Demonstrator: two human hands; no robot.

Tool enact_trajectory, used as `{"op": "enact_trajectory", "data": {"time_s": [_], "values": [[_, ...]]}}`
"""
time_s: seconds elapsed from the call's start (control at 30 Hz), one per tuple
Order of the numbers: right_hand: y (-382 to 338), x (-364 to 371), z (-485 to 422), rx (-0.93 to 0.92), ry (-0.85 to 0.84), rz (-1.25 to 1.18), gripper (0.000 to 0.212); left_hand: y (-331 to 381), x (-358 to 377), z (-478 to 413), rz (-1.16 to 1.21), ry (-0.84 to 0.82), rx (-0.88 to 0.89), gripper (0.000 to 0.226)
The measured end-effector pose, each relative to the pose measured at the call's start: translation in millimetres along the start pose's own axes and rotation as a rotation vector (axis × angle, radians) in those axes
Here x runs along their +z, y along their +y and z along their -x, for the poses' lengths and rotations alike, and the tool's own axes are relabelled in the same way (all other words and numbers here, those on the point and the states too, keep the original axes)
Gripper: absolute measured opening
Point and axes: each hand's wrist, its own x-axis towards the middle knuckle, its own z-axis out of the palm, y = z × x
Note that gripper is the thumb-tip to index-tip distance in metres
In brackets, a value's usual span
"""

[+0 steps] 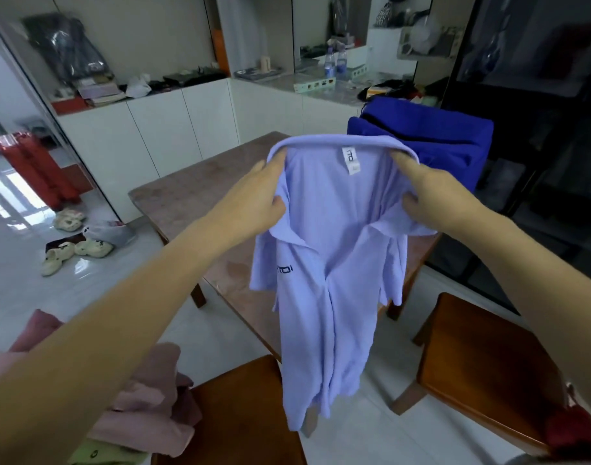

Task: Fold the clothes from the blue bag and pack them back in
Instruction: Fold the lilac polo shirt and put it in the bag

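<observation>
A light lavender polo shirt [331, 263] hangs in the air over the brown table [193, 196], its inner side with a white neck label facing me. My left hand [260, 199] grips the collar's left end. My right hand [425, 193] grips the right end, fingers tucked under the fabric. The shirt's hem dangles down to a wooden stool. The blue bag [431, 135] stands open on the table's far right corner, behind my right hand.
Two wooden stools [482, 370] stand near me, one [240, 414] bearing a pile of pink and green clothes [146, 407]. A red garment [576, 431] lies at lower right. Shoes [72, 250] and a red suitcase [35, 169] sit on the floor at left. White cabinets line the back.
</observation>
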Motion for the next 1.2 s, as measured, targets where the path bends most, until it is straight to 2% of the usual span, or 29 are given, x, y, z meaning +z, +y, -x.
{"op": "enact_trajectory", "data": {"time_s": [0.1, 0.3, 0.37, 0.43, 0.5, 0.53, 0.57, 0.63, 0.7, 0.77, 0.9, 1.0, 1.03, 1.1, 1.13, 1.2], "values": [[-11, -3, -22, -0.02, 0.04, -0.071, 0.073, -1, -3, -14, 0.09, 0.049, -0.032, 0.062], [-16, 0, -56, 0.117, 0.178, -0.565, 0.053, -21, 4, -39, 0.359, 0.091, -0.081, 0.019], [-19, 0, -59, 0.128, 0.168, -0.667, 0.047, -27, 9, -42, 0.511, 0.103, -0.049, 0.019], [-19, 0, -60, 0.083, 0.094, -0.625, 0.05, -32, 14, -42, 0.631, 0.1, 0.043, 0.034], [-19, 0, -64, -0.015, 0.082, -0.338, 0.056, -39, 13, -42, 0.482, 0.125, 0.104, 0.06], [-19, -1, -69, -0.045, 0.152, -0.21, 0.055, -43, 13, -45, 0.368, 0.143, 0.112, 0.067], [-21, -2, -77, -0.058, 0.27, -0.152, 0.051, -45, 11, -48, 0.284, 0.165, 0.114, 0.069], [-23, -5, -100, -0.055, 0.486, -0.194, 0.041, -52, 10, -62, 0.147, 0.23, 0.129, 0.067], [-22, 0, -130, -0.081, 0.55, -0.176, 0.036, -64, 15, -84, -0.008, 0.293, 0.145, 0.059], [-15, 20, -164, -0.127, 0.498, -0.069, 0.035, -80, 32, -104, -0.12, 0.272, 0.104, 0.057], [4, 85, -228, -0.144, 0.25, 0.106, 0.032, -115, 84, -131, -0.23, 0.098, -0.085, 0.068], [13, 135, -280, -0.267, 0.11, 0.193, 0.039, -143, 123, -162, -0.319, -0.009, -0.222, 0.069], [16, 152, -300, -0.285, 0.084, 0.196, 0.042, -155, 136, -175, -0.34, -0.034, -0.247, 0.071], [21, 189, -338, -0.187, -0.01, 0.098, 0.051, -181, 164, -205, -0.311, -0.048, -0.264, 0.083], [25, 210, -354, -0.114, -0.105, 0.008, 0.057, -197, 181, -218, -0.271, -0.053, -0.26, 0.09], [29, 256, -368, -0.106, -0.257, -0.08, 0.073, -222, 210, -234, -0.147, -0.083, -0.258, 0.1]]}}
